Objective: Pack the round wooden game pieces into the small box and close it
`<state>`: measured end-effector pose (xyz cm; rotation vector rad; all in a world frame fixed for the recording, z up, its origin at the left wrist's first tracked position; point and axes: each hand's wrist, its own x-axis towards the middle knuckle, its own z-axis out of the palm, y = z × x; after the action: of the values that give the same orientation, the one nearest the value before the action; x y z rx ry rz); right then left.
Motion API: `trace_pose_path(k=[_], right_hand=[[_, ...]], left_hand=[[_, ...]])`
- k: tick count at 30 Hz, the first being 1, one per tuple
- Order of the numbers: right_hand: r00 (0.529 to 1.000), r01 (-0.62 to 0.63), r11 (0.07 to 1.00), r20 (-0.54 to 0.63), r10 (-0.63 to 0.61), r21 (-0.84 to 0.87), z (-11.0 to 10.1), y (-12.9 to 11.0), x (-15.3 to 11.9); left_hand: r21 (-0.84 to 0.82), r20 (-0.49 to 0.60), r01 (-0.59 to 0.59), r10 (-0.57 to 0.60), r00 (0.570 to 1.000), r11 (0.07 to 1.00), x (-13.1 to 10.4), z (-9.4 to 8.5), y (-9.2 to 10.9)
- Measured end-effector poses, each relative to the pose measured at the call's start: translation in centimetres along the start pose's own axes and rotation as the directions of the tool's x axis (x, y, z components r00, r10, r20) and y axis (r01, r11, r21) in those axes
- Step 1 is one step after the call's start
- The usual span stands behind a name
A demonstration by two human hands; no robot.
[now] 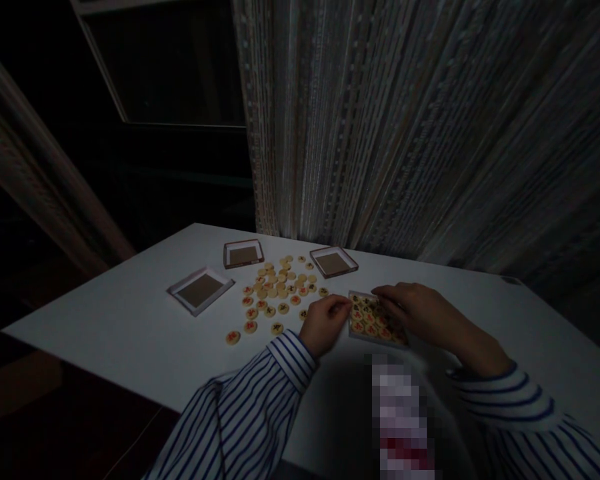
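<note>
A shallow box (pixel 378 342) with light edges lies on the table in front of me. Rows of round xiangqi pieces (pixel 368 318) with red and black characters fill what shows of it. At the box's left edge, my left hand (pixel 325 323) is closed, thumb and forefinger pinched on the rim near the far corner. My right hand (pixel 423 312) reaches over the box's right side with fingers stretched across the pieces there, partly hiding them. Left of my left hand, many loose xiangqi pieces (pixel 283 309) are scattered, some overlapping, some face up and some showing plain backs.
Three empty shallow boxes stand beyond the loose pieces: a left box (pixel 196 311), a back box (pixel 244 265) and a right box (pixel 335 274). They rest on a white table (pixel 125 313). A string curtain (pixel 320 133) hangs behind its far edge. The room is dim.
</note>
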<state>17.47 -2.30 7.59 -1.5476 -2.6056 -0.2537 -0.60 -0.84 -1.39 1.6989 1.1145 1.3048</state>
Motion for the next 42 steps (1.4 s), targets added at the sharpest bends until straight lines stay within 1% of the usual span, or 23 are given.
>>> trace_pose_path(k=[5,7,11,13,16,18,19,22,27,30,35,39,42], right_hand=[[0.999,-0.025,0.999,0.024,0.026,-0.027,-0.2,-0.6,-0.4],[0.999,-0.024,0.999,0.031,0.025,-0.031,-0.5,-0.8,-0.3],[1.0,-0.014,1.0,0.027,0.015,-0.028,-0.9,-0.8,-0.2],[1.0,-0.013,0.999,0.004,0.013,-0.039,-1.0,-0.7,0.0],[0.999,-0.029,0.997,-0.027,0.027,-0.068,-1.2,-0.6,0.3],[0.999,-0.037,0.996,-0.034,0.035,-0.085,-1.3,-0.6,0.6],[0.999,-0.039,0.995,-0.035,0.036,-0.093,-1.4,-0.7,0.9],[0.999,-0.042,0.993,-0.031,0.039,-0.112,-1.4,-1.0,1.5],[0.999,-0.023,0.991,-0.025,0.02,-0.13,-1.2,-1.5,2.5],[1.0,-0.012,0.991,-0.015,0.01,-0.136,-1.0,-1.8,3.0],[1.0,0.009,0.991,0.01,-0.007,-0.135,-0.6,-2.5,3.8],[0.999,0.048,0.991,0.019,-0.046,-0.126,0.0,-2.8,4.7],[0.998,0.063,0.99,0.01,-0.062,-0.125,0.4,-3.1,5.5]], left_hand=[[-0.082,0.048,0.063,-0.059,0.997,0.995,-0.1,-1.0,0.6],[-0.078,0.082,0.056,-0.05,0.995,0.995,-0.1,-1.9,1.1],[-0.018,0.083,0.014,-0.013,0.996,1.0,0.2,-4.2,2.0],[-0.006,0.07,-0.003,0.004,0.998,1.0,0.5,-5.5,2.2],[0.007,0.022,-0.04,0.04,0.999,0.999,1.2,-7.4,2.5],[0.006,0.008,0.003,-0.003,1.0,1.0,1.8,-8.6,2.7],[0.001,-0.018,0.015,-0.015,1.0,1.0,2.1,-9.2,2.8],[0.001,-0.106,0.006,-0.006,0.994,1.0,3.1,-10.9,2.8],[0.005,-0.135,0.019,-0.018,0.991,1.0,4.6,-13.6,2.0],[0.016,-0.134,0.018,-0.016,0.991,1.0,5.2,-14.9,1.6],[0.098,-0.164,0.028,-0.011,0.986,0.995,5.7,-16.4,0.5],[0.151,-0.203,0.042,-0.011,0.979,0.988,5.7,-17.4,-1.3],[0.268,-0.183,0.029,0.022,0.983,0.963,5.4,-18.0,-2.6]])
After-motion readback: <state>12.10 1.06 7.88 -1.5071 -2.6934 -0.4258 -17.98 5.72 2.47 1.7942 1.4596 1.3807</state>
